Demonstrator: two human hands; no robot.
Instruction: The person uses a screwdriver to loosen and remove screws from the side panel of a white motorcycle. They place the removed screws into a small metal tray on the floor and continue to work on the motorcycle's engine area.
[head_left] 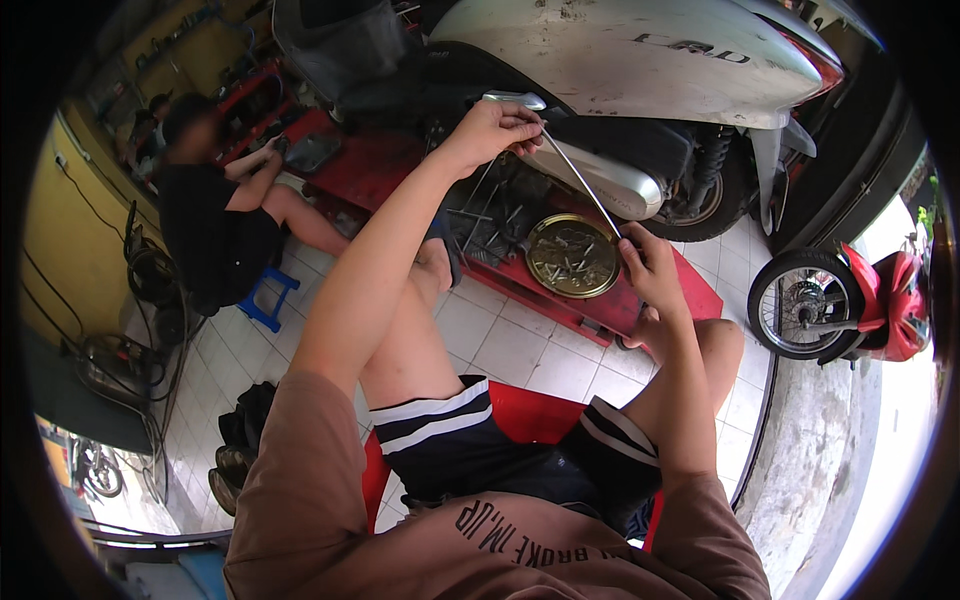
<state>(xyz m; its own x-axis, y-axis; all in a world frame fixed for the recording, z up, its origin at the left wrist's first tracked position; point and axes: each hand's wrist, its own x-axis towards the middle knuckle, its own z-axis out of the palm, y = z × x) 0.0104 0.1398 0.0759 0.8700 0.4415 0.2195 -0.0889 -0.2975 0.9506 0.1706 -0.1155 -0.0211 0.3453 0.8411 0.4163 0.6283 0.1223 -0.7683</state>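
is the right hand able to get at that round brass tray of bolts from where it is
Probably yes. The right hand pinches the lower end of a thin metal rod right beside the round tray on the red lift platform; nothing lies between them, though it would have to let go of the rod.

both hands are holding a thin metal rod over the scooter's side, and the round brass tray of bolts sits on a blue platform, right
Not quite: the platform under the tray is red, not blue, as the head view shows. The rest holds: the left hand and right hand hold the thin rod beside the scooter.
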